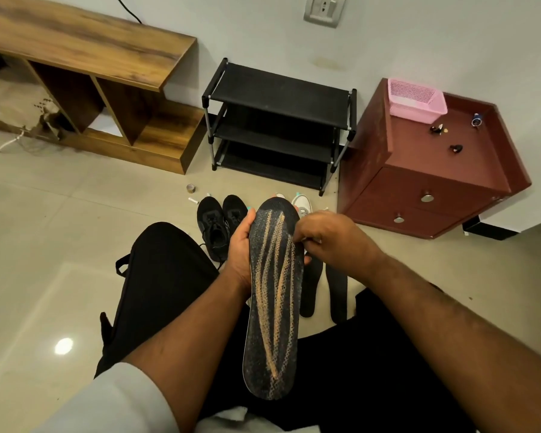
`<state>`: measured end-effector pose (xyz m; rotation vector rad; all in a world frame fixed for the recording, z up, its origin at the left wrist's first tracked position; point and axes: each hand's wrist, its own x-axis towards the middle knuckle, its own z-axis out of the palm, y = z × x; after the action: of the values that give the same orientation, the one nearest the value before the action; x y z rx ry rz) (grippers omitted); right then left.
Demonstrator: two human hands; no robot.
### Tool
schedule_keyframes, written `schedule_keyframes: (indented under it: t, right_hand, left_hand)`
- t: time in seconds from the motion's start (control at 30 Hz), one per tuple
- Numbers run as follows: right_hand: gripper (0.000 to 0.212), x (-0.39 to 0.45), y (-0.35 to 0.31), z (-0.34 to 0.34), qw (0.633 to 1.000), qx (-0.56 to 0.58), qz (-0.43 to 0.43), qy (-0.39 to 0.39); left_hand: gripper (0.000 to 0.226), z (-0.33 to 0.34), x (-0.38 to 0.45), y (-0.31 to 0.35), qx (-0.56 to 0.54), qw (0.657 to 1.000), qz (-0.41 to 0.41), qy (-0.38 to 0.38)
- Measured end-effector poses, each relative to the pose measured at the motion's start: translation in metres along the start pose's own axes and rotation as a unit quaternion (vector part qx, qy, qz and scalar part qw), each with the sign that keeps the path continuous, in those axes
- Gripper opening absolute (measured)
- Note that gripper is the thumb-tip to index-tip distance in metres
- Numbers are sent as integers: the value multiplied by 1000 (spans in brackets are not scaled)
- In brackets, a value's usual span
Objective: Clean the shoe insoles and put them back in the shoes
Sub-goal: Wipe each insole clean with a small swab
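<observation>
Far to the left of the grip, a wooden TV stand (85,73) is set against the wall, and a broad stretch of bare tiled floor (38,245) lies open between it and the held insole. Just left of and beyond the grip, a pair of black sneakers (221,226) is stood side by side on the floor, toes pointing away.

The insole (274,307) is held upright above the lap, its dark mesh face streaked with tan marks and turned toward the camera. Its left edge is clasped by the left hand (239,248), with the thumb laid along that edge and fingertips seen curling out past the right edge. The upper right edge is pinched by the right hand (328,239), its fingers bent tightly inward and its knuckles turned up. Both forearms are angled in from the lower corners.

Beyond the grip, a black three-tier shoe rack (278,120) is stood at the wall, and white sneakers (302,204) are partly hidden behind the insole's tip. Just right of the grip and lower, two dark insoles (336,292) are laid flat on the floor. Further right, a red-brown cabinet (425,189) is seen, with a pink basket (416,100) on its top.
</observation>
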<state>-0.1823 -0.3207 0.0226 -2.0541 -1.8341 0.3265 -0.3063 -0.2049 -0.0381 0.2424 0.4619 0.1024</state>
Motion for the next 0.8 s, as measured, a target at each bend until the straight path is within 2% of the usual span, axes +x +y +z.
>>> schedule_keyframes:
  t: [0.23, 0.33, 0.47, 0.57, 0.8]
  right_hand:
    - [13, 40, 9, -14, 998, -45, 20, 35]
    - [14, 36, 7, -7, 999, -43, 18, 21]
    - [12, 12, -1, 8, 1000, -5, -20, -15]
    - [13, 11, -2, 9, 999, -10, -21, -26]
    - [15, 55, 10, -6, 997, -71, 19, 32]
  left_hand:
    - [73, -4, 2, -4, 19, 999, -10, -34]
    - [73, -4, 0, 0, 18, 1000, 2, -9]
    - [59, -1, 1, 11, 19, 995, 82, 55]
    - [56, 0, 5, 16, 29, 993, 93, 67]
    - [68, 1, 6, 5, 28, 999, 37, -1]
